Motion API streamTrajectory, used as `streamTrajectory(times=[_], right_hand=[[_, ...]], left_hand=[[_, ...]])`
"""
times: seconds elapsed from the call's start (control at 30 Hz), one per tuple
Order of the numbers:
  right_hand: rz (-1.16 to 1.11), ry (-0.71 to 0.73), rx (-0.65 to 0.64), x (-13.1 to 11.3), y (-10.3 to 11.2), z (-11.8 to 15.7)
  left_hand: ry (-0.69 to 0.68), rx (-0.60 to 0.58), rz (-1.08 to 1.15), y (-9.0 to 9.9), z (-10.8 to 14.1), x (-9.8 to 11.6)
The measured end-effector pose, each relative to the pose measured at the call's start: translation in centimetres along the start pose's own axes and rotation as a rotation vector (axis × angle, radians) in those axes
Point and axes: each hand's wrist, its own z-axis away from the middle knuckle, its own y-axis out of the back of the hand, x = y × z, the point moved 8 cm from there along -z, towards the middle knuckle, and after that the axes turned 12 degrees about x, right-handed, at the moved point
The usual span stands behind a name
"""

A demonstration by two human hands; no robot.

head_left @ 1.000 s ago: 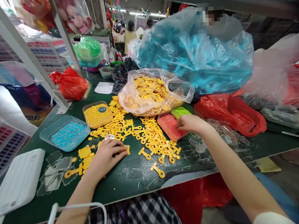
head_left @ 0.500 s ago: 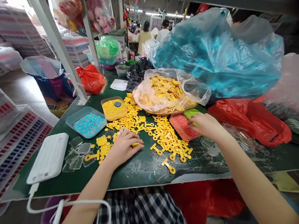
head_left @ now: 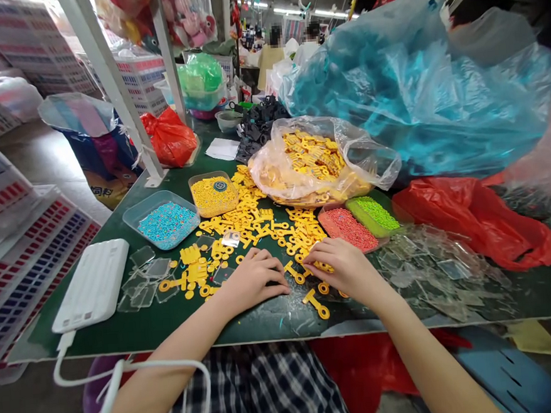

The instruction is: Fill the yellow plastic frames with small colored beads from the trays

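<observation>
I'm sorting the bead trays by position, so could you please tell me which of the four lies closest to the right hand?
The red bead tray, just beyond the right hand. The green tray lies behind it; the yellow and blue trays sit far left.

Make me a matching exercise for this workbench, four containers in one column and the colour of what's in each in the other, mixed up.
Things:
1. Tray nearest the white power bank
2. Tray with a round sticker
3. Tray nearest the right hand
4. Tray beside the red bag

Colours:
A. green beads
B. blue beads
C. red beads
D. yellow beads

Pairs: 1-B, 2-D, 3-C, 4-A
</observation>
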Motion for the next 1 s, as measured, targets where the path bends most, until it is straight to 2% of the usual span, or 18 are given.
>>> streamTrajectory(times=[0.07, 0.23, 0.3, 0.5, 0.6, 0.67, 0.73, 0.77, 0.87, 0.93, 1.0], right_hand=[[-0.057, 0.001, -0.003, -0.3, -0.8, -0.6], [-0.139, 0.015, -0.012, -1.2, -1.9, -2.7], [-0.153, 0.034, -0.032, -1.6, -2.3, -3.4], [-0.175, 0.055, -0.058, -2.2, -3.6, -4.7], [-0.161, 0.063, -0.068, -2.3, -4.0, -5.1], [-0.156, 0.066, -0.057, -2.3, -4.0, -5.3], [-0.158, 0.067, -0.043, -2.3, -3.9, -5.5], [-0.162, 0.066, -0.038, -2.3, -4.0, -5.6], [-0.185, 0.065, -0.030, -2.4, -4.5, -5.6], [-0.214, 0.063, -0.028, -2.5, -5.1, -5.5], [-0.246, 0.060, -0.023, -2.5, -5.6, -5.3]], left_hand=[[0.001, 0.026, -0.025, 0.6, 0.1, -0.6], [0.173, 0.277, -0.237, 4.6, 0.8, -3.8], [0.192, 0.265, -0.264, 4.9, 1.1, -4.3], [0.199, 0.132, -0.252, 3.0, 1.1, -4.1], [0.201, 0.125, -0.243, 2.8, 1.2, -3.9], [0.188, 0.153, -0.235, 3.4, 1.2, -3.7], [0.191, 0.252, -0.233, 5.1, 1.5, -3.8], [0.211, 0.342, -0.242, 6.5, 1.8, -4.1], [0.349, 0.726, -0.325, 11.9, 4.0, -5.3], [0.447, 0.946, -0.390, 14.7, 5.8, -5.9], [0.496, 1.037, -0.422, 15.9, 6.9, -6.1]])
